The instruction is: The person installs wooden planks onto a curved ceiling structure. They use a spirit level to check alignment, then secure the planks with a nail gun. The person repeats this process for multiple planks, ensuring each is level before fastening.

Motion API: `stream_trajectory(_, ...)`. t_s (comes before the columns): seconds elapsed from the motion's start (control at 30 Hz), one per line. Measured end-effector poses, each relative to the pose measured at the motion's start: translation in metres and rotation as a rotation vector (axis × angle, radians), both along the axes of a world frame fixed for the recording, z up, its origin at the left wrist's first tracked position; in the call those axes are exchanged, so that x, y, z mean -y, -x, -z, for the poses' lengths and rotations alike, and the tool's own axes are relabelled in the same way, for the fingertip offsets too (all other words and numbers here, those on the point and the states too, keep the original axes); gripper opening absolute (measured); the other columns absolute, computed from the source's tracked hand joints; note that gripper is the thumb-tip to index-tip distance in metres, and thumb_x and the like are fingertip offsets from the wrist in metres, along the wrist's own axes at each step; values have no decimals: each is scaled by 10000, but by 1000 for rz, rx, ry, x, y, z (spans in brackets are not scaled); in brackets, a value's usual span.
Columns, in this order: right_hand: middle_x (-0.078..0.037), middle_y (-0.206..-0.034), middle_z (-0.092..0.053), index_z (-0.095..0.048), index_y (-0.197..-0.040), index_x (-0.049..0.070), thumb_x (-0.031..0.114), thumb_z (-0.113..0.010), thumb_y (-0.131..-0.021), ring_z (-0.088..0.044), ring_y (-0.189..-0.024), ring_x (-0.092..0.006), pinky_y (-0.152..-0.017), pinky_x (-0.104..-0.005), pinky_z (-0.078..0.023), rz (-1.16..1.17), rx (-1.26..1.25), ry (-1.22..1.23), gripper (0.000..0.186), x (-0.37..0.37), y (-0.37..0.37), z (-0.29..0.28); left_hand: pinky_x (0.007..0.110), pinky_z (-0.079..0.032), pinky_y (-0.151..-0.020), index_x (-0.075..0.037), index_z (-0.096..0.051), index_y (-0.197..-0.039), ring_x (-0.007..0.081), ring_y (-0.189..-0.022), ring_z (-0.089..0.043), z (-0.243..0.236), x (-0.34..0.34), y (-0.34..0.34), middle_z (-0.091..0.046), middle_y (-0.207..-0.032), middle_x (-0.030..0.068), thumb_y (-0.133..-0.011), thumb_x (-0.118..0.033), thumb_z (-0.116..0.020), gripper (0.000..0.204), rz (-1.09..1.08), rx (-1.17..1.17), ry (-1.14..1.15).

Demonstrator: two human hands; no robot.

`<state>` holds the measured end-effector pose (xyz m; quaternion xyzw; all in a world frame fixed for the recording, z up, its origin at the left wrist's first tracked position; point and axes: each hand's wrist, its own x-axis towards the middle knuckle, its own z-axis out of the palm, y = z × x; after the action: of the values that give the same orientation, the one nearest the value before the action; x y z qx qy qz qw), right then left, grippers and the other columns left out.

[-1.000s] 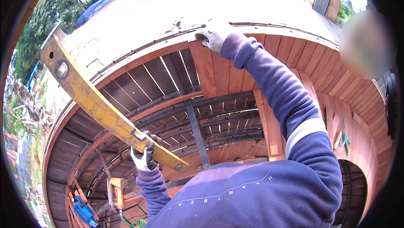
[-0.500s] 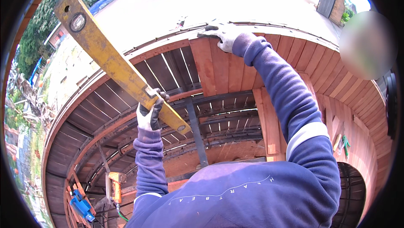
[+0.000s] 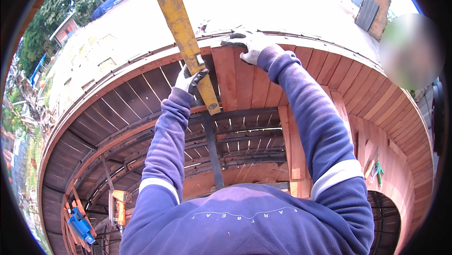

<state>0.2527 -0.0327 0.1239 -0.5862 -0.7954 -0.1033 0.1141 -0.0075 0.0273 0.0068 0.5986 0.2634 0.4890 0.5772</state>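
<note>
My gloved left hand [image 3: 190, 80] is closed around a worn yellow spirit level [image 3: 181, 27]. The level stands almost upright and tilts slightly. Its lower end overlaps the left side of a row of reddish wooden boards [image 3: 245, 83]; whether it touches them I cannot tell. My right hand [image 3: 252, 45], in a white glove with dark fingers, lies at the top edge of those boards. Its fingers stretch out to the left and are spread apart, with nothing visible between them.
Left of the boards is a curved dark frame [image 3: 212, 151] with slatted panels. An orange power tool [image 3: 121, 205] and a blue tool [image 3: 81, 227] are at lower left. Green-handled pliers [image 3: 378, 171] lie at right. Another person [image 3: 412, 50] is at far right.
My left hand has moved up and right with the spirit level, which has swung more upright and now reaches the boards' left edge. My right hand stays at the top edge.
</note>
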Motion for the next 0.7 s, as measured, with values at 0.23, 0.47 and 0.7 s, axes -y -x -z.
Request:
stream_trajectory(0.23,-33,-1452,-404,-477,-1371,344,113,-587,-772,-387,-1317,-298,-1127,-403,-339,-34,11,-9,651,-1,3,-2,287,-494,-843,-24,-573,-1185,139,-952,-607,29,-14,-16,-660,-1086,63,-825,-179,-752,431,-2,17,26)
stream_trajectory(0.47,-36,-1434,-427,-509,-1352,346,101,-591,-743,-351,-1342,-297,-1135,-425,-317,-85,8,-56,663,-7,0,7,258,-503,-782,-16,-608,-1120,116,-857,-622,41,-11,-33,-680,-996,38,-777,-122,-788,401,-71,-127,86)
stream_trajectory(0.7,-47,-1420,-441,-514,-1353,319,106,-598,-742,-374,-1328,-279,-1122,-423,-322,-130,-32,-71,653,-2,5,5,237,-538,-723,16,-605,-1075,132,-803,-661,52,-16,-42,-688,-959,85,-794,12,-728,307,-62,87,235)
